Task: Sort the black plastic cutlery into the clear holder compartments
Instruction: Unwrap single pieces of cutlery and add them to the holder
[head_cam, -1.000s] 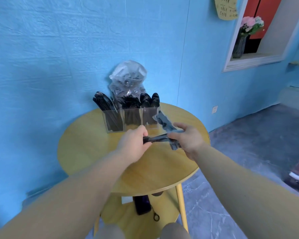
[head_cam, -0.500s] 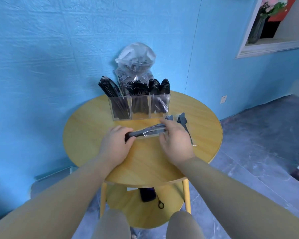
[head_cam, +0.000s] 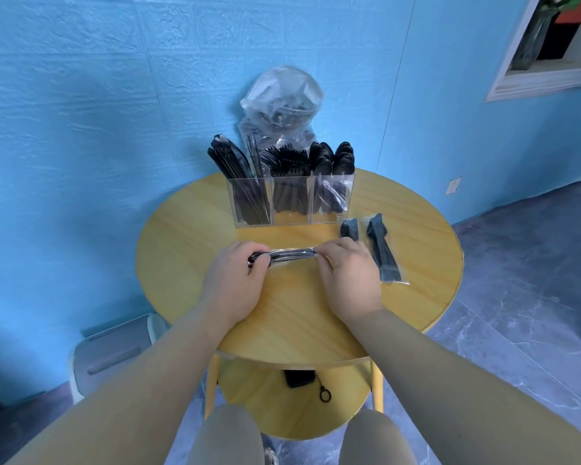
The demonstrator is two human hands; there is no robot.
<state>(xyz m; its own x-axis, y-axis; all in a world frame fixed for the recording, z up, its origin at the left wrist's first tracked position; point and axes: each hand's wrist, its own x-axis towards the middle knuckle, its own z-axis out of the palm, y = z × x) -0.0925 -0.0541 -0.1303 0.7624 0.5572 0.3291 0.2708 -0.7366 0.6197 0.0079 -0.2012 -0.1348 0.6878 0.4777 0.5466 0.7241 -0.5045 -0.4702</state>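
Hands gripping a clear-wrapped packet of black plastic cutlery over the round yellow wooden table: left hand clasps one end, right hand pinches the other. Abrupt tearing may scatter pieces, missing the clear three-compartment acrylic holder behind.

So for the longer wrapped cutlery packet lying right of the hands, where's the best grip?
Probably the narrow handle end of the longer wrapped packet, from above and the near side. It lies flat on the table, long axis roughly pointing toward the person, with the shorter packet close at its far left.
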